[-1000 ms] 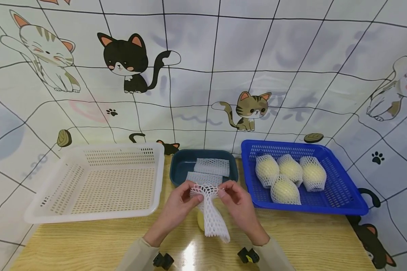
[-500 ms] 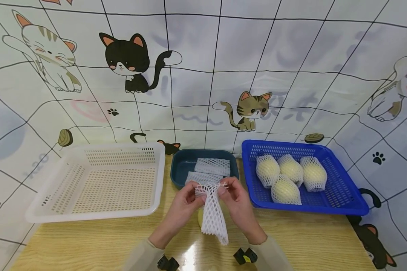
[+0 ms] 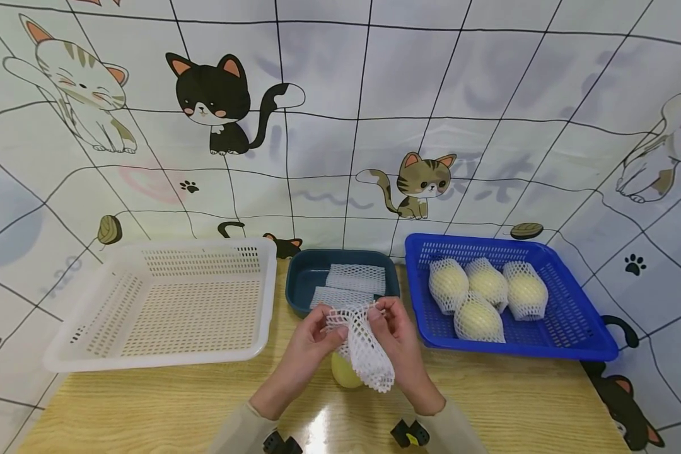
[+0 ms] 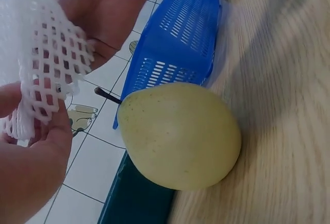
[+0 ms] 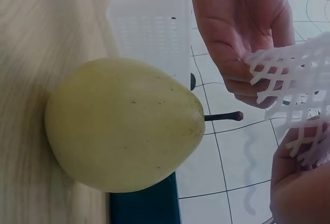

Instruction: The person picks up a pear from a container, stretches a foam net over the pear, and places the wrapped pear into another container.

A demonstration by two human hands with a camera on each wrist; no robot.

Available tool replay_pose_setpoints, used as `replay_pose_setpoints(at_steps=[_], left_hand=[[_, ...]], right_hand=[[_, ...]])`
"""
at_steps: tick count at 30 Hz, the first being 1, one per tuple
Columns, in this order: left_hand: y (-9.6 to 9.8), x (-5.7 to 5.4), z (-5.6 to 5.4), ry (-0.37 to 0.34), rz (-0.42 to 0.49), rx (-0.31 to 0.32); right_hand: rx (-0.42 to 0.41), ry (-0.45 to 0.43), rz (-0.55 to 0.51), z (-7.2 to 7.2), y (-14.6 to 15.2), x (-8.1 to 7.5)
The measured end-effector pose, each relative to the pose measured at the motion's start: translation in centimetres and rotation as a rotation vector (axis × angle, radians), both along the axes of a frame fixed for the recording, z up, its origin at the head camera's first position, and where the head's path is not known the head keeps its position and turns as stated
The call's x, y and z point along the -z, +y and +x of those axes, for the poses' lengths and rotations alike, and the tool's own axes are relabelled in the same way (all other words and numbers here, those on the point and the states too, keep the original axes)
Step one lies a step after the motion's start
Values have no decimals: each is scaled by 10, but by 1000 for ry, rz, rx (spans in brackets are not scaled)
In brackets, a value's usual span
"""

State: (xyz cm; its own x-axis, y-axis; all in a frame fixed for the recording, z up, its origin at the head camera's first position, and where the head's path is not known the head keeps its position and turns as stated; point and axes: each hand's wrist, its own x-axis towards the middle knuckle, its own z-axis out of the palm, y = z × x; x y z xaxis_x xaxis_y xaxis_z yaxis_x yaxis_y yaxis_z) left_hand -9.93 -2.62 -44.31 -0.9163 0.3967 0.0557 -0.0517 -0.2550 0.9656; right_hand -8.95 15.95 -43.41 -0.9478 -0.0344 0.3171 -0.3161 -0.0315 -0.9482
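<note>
My left hand [image 3: 303, 343] and right hand [image 3: 401, 343] pinch the two sides of one end of a white foam net sleeve [image 3: 369, 353]. The rest of the sleeve hangs down toward me, tilted to the right. Below it a pale yellow pear [image 3: 345, 372] stands on the table, partly covered by the sleeve in the head view. In the left wrist view the whole pear [image 4: 180, 136] shows, stem up, apart from both hands. The right wrist view shows the net [image 5: 299, 80] spread between the fingers above the pear's stem [image 5: 224, 116].
Behind the hands sits a dark teal tray [image 3: 295, 277] with flat foam nets [image 3: 354, 277] inside. At right a blue basket [image 3: 573, 315] contains several net-wrapped pears [image 3: 479, 318]. A white basket [image 3: 187, 315] stands on the left. A cat-patterned sheet [image 3: 329, 145] backs the wooden table [image 3: 164, 410].
The hanging end of the sleeve has swung to the right and up, uncovering more of the pear. Both hands keep their pinch and have shifted only slightly.
</note>
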Motion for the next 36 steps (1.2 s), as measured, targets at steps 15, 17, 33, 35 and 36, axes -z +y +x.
replay_pose_setpoints(at_steps=[15,17,33,35,36], left_hand=[[-2,7,7,-266,71,38],[-2,11,9,-262,51,22],[9,34,16,-278,-72,-181],[9,37,16,-268,-86,-188],[9,38,16,-263,-95,-187]], right_hand=[[-34,-115,8,5,5,16],[-4,-155,31,7,5,17],[88,-285,162,6,3,40],[84,-298,166,5,4,42],[84,-301,172,5,4,43]])
